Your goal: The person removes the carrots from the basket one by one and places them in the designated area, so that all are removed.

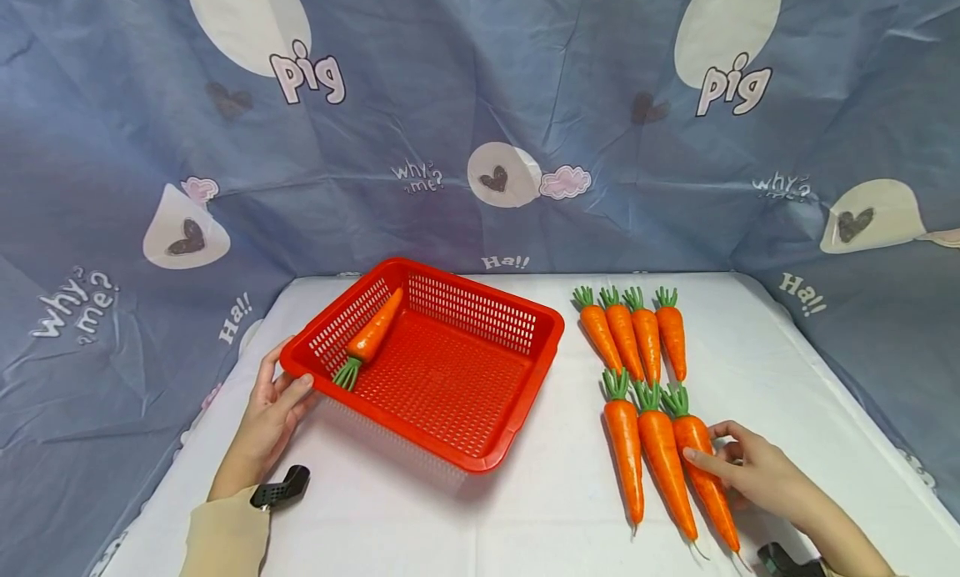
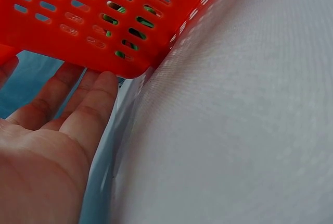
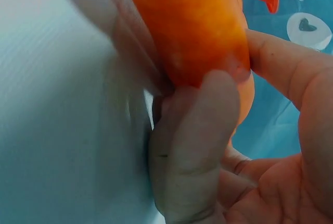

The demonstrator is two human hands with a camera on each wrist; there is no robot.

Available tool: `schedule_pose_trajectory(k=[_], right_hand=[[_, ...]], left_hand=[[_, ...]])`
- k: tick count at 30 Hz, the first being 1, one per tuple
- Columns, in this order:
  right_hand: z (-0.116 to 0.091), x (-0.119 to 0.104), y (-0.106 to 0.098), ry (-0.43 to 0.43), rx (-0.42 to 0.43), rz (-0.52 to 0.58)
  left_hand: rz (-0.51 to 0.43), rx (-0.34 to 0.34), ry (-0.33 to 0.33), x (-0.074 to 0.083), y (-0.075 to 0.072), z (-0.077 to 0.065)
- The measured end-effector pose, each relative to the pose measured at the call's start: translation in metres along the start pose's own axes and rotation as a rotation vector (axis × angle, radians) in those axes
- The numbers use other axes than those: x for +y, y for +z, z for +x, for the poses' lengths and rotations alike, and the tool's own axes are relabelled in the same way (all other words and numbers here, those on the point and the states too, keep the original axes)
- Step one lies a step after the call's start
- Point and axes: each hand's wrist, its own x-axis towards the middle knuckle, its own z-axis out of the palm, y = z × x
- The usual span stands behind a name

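Note:
My left hand (image 1: 272,410) grips the near left corner of a red plastic basket (image 1: 442,454), thumb at the rim and fingers around its outer side. In the left wrist view, fingers (image 2: 91,112) reach under the rim beside the slotted wall (image 2: 83,21). One carrot (image 1: 372,331) with a green top lies inside along the left wall. On the right, my right hand (image 1: 757,470) holds the rightmost front-row carrot (image 1: 705,469) between thumb and fingers. The right wrist view shows this orange carrot (image 3: 192,26) close up, fingertips pressed against it.
Two more carrots, a middle one (image 1: 663,460) and a left one (image 1: 625,452), lie beside the held one. Behind them several carrots (image 1: 618,335) form a back row. A blue printed cloth (image 1: 420,85) hangs behind the white-covered table (image 1: 360,510).

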Motion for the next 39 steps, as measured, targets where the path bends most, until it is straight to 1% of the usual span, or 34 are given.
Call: schedule_pose_trajectory(k=[11, 16, 20, 25, 33, 39], right_hand=[[0.002, -0.007, 0.005, 0.025, 0.007, -0.040], [0.004, -0.009, 0.006, 0.007, 0.001, -0.039], [0.005, -0.011, 0.007, -0.011, -0.012, -0.033], [0.004, -0.009, 0.004, 0.002, -0.028, -0.016], [0.003, -0.005, -0.001, -0.001, -0.031, -0.019], [0.003, -0.004, -0.004, -0.029, -0.030, -0.026]], left_hand=[[-0.007, 0.000, -0.005, 0.001, 0.001, 0.000], [-0.011, 0.003, -0.002, 0.002, 0.001, -0.001], [0.008, 0.012, -0.020, 0.002, 0.001, -0.001], [0.032, 0.010, -0.037, 0.002, 0.001, -0.001], [0.015, 0.005, -0.027, 0.002, 0.002, 0.000], [0.006, 0.006, -0.024, 0.002, 0.001, 0.000]])
